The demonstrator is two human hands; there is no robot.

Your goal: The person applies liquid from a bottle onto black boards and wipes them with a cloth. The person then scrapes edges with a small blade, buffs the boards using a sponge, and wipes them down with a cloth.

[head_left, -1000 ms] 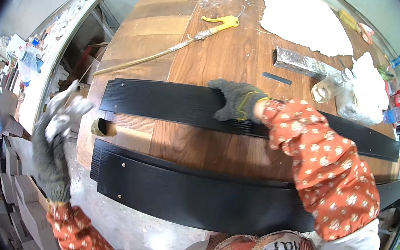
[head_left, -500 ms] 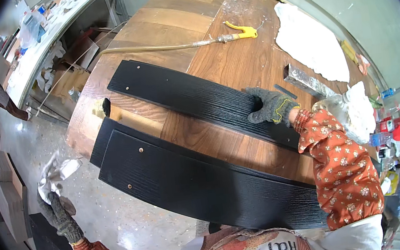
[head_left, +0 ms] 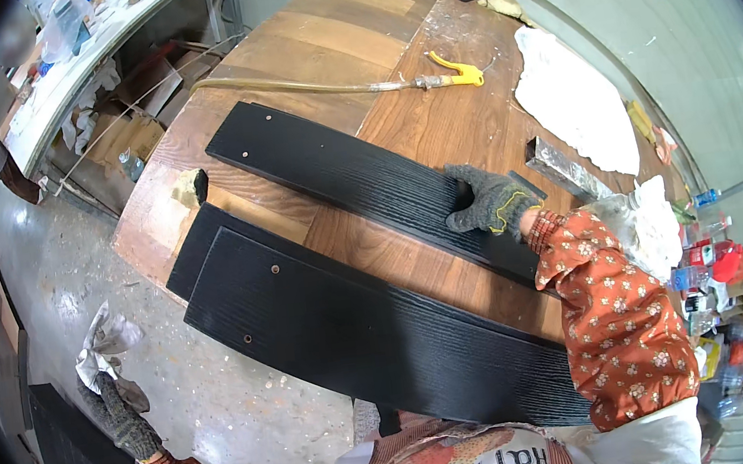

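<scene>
My right hand [head_left: 489, 199], in a grey knit glove, is closed over the far edge of a long black wood-grain board [head_left: 347, 178] toward its right end. Its thumb lies on the top face, and the fingertips at the far edge are partly hidden. Nearer to me, a wider black board [head_left: 337, 328] with small holes rests on another black board [head_left: 193, 249], whose left end sticks out. Off the table at the left, my gloved left hand [head_left: 123, 416] grips a crumpled white cloth [head_left: 108, 346] above the floor.
On the wooden table [head_left: 321, 31] lie a yellow air blow gun [head_left: 460, 72] with its hose, a white sheet [head_left: 572, 104] and a metal bar [head_left: 563, 168]. A plastic bag [head_left: 641, 224] and several bottles [head_left: 690, 278] stand at the right. Black panels [head_left: 77, 458] are at lower left.
The whole view has shifted slightly. My left hand and the cloth are a little lower in the picture. My right hand keeps its place on the far board.
</scene>
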